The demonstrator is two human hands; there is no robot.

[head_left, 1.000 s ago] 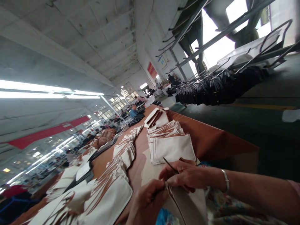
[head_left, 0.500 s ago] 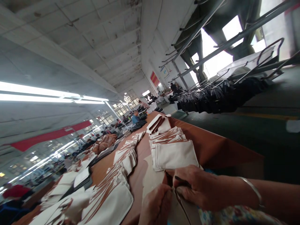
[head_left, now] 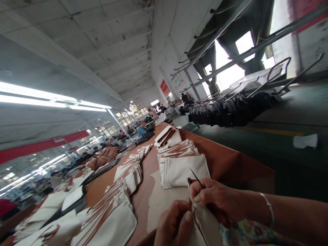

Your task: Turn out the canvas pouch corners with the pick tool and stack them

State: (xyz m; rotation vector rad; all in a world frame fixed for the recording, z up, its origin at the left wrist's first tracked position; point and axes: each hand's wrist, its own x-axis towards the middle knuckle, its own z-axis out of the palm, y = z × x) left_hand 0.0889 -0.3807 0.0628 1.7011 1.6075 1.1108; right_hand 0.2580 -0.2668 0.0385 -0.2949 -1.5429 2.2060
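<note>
At the lower centre, my left hand (head_left: pixel 175 220) is closed, its thumb and fingers pinching the edge of a cream fabric or leather piece (head_left: pixel 208 220) with a dark seam. My right hand (head_left: pixel 208 194) is closed on the same piece a little farther up the seam. A thin dark pointed tool (head_left: pixel 196 177) sticks up out of the right fingers; its other end is hidden in the hand. Just beyond my hands lies a stack of cream pieces with brown edges (head_left: pixel 186 171), and a pale flat sheet (head_left: pixel 156 201) lies under them.
The brown-covered table (head_left: pixel 220 153) carries a long fanned row of cream pieces (head_left: pixel 110 218) on the left. Brown bundled pieces (head_left: pixel 107 157) lie farther back. On the right stands a metal rack with dark hanging items (head_left: pixel 230 111). A person in blue (head_left: pixel 141 129) sits beyond.
The pointed tool now points up and away from my right fingers, where it lay flatter before. The left thumb has shifted along the seam. My view has turned slightly right.
</note>
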